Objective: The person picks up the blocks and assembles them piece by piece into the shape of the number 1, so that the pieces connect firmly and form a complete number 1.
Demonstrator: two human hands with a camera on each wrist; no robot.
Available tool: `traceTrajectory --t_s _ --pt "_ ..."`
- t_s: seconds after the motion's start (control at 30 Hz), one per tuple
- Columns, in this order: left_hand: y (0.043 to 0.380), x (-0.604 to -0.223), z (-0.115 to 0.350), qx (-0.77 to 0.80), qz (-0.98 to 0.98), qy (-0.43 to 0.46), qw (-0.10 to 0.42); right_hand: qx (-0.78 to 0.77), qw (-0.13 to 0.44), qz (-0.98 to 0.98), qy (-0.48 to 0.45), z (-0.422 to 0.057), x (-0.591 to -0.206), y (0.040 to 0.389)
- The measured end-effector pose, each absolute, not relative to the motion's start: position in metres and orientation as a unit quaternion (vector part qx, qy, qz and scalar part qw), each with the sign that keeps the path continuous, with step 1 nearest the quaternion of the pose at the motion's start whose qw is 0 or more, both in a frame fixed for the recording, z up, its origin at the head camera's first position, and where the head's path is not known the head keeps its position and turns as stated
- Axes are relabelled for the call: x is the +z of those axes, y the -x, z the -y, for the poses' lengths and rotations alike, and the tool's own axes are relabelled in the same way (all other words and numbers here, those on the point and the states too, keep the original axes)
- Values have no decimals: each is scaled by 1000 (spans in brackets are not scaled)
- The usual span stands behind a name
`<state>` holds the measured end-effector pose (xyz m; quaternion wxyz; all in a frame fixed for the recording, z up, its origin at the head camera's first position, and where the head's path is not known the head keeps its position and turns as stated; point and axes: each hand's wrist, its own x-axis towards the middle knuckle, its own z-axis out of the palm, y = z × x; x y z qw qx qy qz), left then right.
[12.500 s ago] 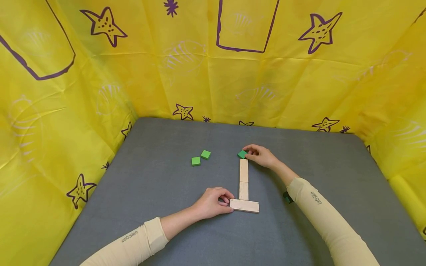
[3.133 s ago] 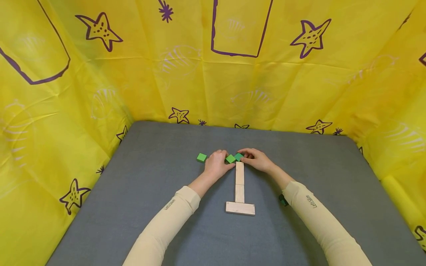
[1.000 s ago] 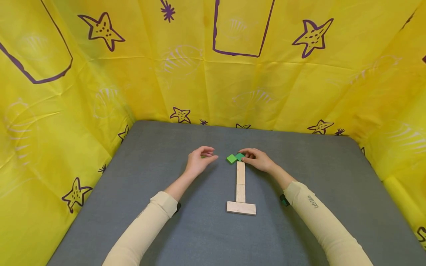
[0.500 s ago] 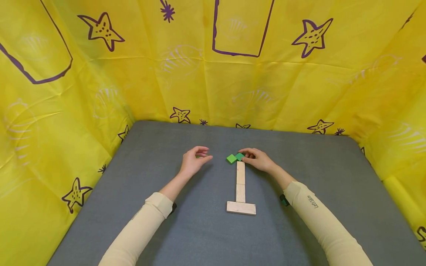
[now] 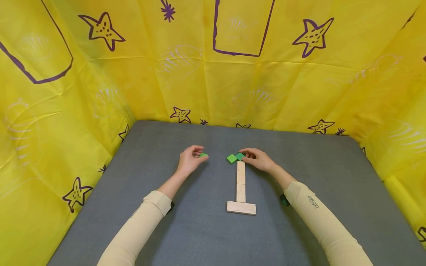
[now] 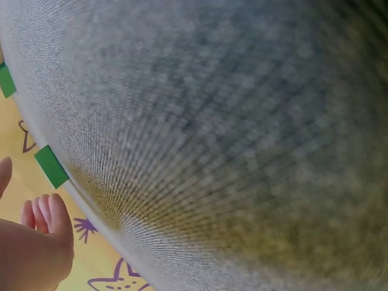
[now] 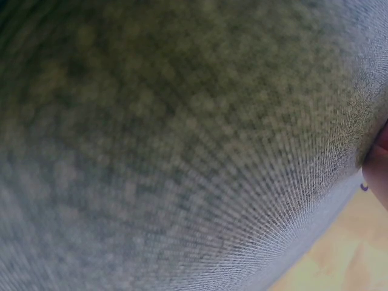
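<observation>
My right hand [image 5: 259,159] pinches a dark green square block [image 5: 240,156], which lies at the far end of the wooden column. A lighter green block [image 5: 231,159] lies turned like a diamond against its left side. Farther left, my left hand [image 5: 190,159] is around another light green block [image 5: 203,155], thumb and fingers parted. In the left wrist view this block [image 6: 51,167] shows a gap from the fingertips. Two pale wooden blocks, a far one [image 5: 241,172] and a near one [image 5: 241,193], form the column. A crosswise wooden block [image 5: 241,207] sits at its near end.
A grey cloth-covered table [image 5: 186,229] lies under everything. Yellow fabric [image 5: 186,74] printed with purple starfish rises at the back and both sides. In the right wrist view, grey cloth fills most of the picture, with one fingertip [image 7: 379,170] at the edge.
The left hand set one light green block against the dark green one, then drew back left to the other light green block. The right hand keeps its place on the dark green block.
</observation>
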<state>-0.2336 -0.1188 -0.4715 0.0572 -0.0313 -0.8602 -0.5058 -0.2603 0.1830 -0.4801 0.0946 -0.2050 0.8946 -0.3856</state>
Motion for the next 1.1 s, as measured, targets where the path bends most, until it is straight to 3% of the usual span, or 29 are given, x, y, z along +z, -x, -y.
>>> traceTrajectory --t_s 1.1 --pt "239 -477 122 -415 909 18 10 -384 94 -894 210 -184 -481 261"
